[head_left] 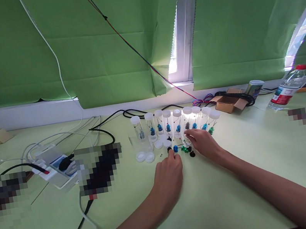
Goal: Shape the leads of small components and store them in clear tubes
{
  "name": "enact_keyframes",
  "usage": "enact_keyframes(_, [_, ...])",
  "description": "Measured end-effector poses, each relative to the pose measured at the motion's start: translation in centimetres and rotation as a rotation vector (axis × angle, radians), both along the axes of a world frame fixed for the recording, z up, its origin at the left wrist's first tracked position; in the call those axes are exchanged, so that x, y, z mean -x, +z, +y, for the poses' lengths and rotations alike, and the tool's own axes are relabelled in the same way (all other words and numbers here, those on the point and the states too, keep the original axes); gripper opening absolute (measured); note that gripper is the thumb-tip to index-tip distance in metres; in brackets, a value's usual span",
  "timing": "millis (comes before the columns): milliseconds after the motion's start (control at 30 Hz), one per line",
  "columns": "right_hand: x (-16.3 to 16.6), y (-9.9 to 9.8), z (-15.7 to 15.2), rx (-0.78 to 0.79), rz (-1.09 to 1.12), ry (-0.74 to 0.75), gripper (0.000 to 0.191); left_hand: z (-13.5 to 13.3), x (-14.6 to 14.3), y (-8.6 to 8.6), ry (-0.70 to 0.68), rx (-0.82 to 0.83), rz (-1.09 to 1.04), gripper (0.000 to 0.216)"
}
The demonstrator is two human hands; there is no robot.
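Fingers pressed together, my left hand (pixel 168 172) reaches the table beside a small blue piece (pixel 175 148). A small black piece (pixel 169 149) sits right at its fingertips; whether they grip it I cannot tell. My right hand (pixel 206 142) is closed in a pinch in front of the tubes, and what it holds, if anything, is hidden. Between the hands lie small green pieces (pixel 184 149) with thin wires and a black disc-like piece (pixel 192 154). Behind them stands a row of clear tubes (pixel 168 123) with white caps, several with blue pieces inside.
Loose white caps (pixel 149 157) lie left of the small parts, by clear uncapped tubes (pixel 134 145). A white power strip (pixel 60 177) and cables occupy the left. An open cardboard box (pixel 229 102), a can (pixel 254 88) and a water bottle (pixel 288 90) stand at the right back.
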State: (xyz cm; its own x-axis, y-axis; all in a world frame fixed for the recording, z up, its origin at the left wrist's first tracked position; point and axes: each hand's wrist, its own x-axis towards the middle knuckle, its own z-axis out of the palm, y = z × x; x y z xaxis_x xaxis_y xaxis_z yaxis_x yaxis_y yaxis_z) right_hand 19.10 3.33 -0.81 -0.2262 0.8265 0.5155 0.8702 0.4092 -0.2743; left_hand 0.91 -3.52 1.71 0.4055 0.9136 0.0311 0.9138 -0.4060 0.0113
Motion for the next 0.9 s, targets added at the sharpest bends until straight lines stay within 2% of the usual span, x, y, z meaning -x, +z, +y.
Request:
enact_keyframes(167, [0.1, 0.2, -0.2, 0.014, 0.013, 0.023, 0.019, 0.0, -0.1, -0.8, -0.091, -0.015, -0.018, 0.03])
enact_keyframes(300, [0.3, 0.5, -0.4, -0.017, -0.012, 0.002, 0.03, 0.0, 0.0, -1.2, -0.123, -0.016, -0.058, 0.031])
enact_keyframes(500, [0.5, 0.9, -0.9, 0.018, -0.088, -0.045, 0.044, -0.1, 0.1, -0.9, -0.112, 0.008, -0.159, 0.025])
enact_keyframes(700, [0.8, 1.3, -1.3, 0.074, -0.143, -0.071, 0.046, 0.2, 0.1, -0.7, -0.12, 0.057, -0.199, 0.041])
enact_keyframes(900, [0.9, 1.5, -1.5, 0.117, -0.178, -0.059, 0.038, 0.9, 0.3, -1.1, -0.149, 0.067, -0.206, 0.052])
